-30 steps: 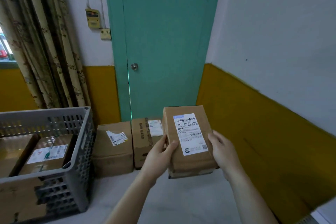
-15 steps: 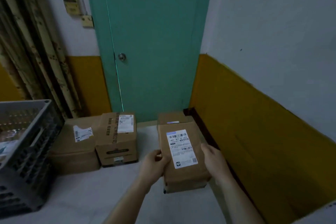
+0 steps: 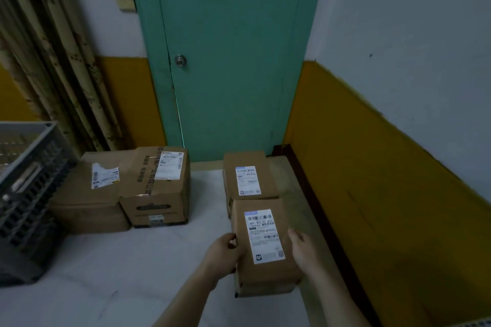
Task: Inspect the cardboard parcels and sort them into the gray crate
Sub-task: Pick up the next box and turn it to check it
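Observation:
A small brown cardboard parcel (image 3: 265, 271) with a white barcode label on top is held low over the white floor. My left hand (image 3: 224, 253) grips its left side and my right hand (image 3: 305, 249) holds its right side, fingers curled on the edges. Just behind it a similar labelled parcel (image 3: 249, 180) lies on the floor by the door. Two larger parcels sit further left, one flat (image 3: 85, 194) and one taller with printed sides (image 3: 156, 188). The gray slatted crate (image 3: 29, 194) stands at the left edge, only partly in view.
A closed green door (image 3: 228, 61) is straight ahead. A yellow and white wall (image 3: 385, 167) runs along the right, close to the held parcel. Patterned curtains (image 3: 53, 61) hang behind the crate. White floor (image 3: 119, 273) lies between the crate and my hands.
The held parcel has come down and to the right, away from the crate, to just in front of the other small parcel. My view turned right, so the crate slid to the left edge.

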A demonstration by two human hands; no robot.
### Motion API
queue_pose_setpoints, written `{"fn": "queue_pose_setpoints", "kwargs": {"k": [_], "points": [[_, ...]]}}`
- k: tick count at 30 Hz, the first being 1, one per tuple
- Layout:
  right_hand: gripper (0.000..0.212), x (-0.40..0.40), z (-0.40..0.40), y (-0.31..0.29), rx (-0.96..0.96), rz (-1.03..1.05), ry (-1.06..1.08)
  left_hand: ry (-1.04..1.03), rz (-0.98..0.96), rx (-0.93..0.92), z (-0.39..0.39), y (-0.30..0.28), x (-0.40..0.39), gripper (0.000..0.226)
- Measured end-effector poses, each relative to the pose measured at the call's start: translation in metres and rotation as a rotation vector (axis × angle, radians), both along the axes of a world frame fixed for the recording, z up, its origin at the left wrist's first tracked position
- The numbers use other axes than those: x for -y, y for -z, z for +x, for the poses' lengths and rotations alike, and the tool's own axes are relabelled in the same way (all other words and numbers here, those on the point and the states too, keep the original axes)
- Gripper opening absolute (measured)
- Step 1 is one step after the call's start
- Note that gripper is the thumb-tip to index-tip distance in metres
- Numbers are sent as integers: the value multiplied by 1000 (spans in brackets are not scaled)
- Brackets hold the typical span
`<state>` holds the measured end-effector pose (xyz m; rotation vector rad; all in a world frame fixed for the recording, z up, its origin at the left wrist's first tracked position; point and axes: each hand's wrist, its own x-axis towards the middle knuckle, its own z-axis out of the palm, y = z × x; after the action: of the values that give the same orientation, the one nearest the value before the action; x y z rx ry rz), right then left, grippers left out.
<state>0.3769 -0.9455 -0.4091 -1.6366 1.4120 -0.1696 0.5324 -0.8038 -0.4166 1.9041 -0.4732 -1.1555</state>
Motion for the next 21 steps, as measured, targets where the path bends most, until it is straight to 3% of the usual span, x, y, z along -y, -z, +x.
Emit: {"fn": "queue_pose_setpoints", "kwargs": {"k": [4, 13, 21], "points": [[61, 9, 7, 20, -18, 112, -12, -24, 31, -49, -1, 15, 9, 39], [63, 27, 20, 55, 64, 196, 1, -73, 42, -202, 3, 36, 25, 32], [57, 36, 28, 81, 139, 214, 42, -80, 32, -245, 9, 62, 31, 56]]}}
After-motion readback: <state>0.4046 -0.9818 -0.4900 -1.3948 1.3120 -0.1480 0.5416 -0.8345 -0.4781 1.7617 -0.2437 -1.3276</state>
